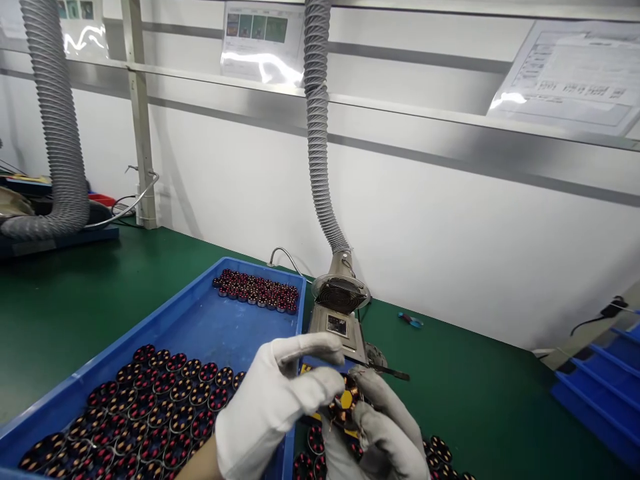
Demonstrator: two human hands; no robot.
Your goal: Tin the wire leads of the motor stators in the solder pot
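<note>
My right hand (385,427), in a greyish-white glove, grips a small round copper-wound motor stator (345,400) with a yellow middle. Just left of it is my left hand (280,400), in a white glove, with thumb and forefinger apart. Its thumb tip is at the stator's edge; whether it touches I cannot tell. Behind the hands stands a small metal heating unit (351,343) with a square opening, partly hidden by the fingers. More stators (165,383) fill the near part of a blue tray (190,333) at the left, and a tight block of them lies at its far end.
A grey flexible duct (317,120) hangs down to a hood (343,290) over the heating unit. Loose stators (440,450) lie on the green table (480,387) beside my right hand. Blue-handled cutters (410,320) lie farther back. Blue bins (605,387) stand at the right.
</note>
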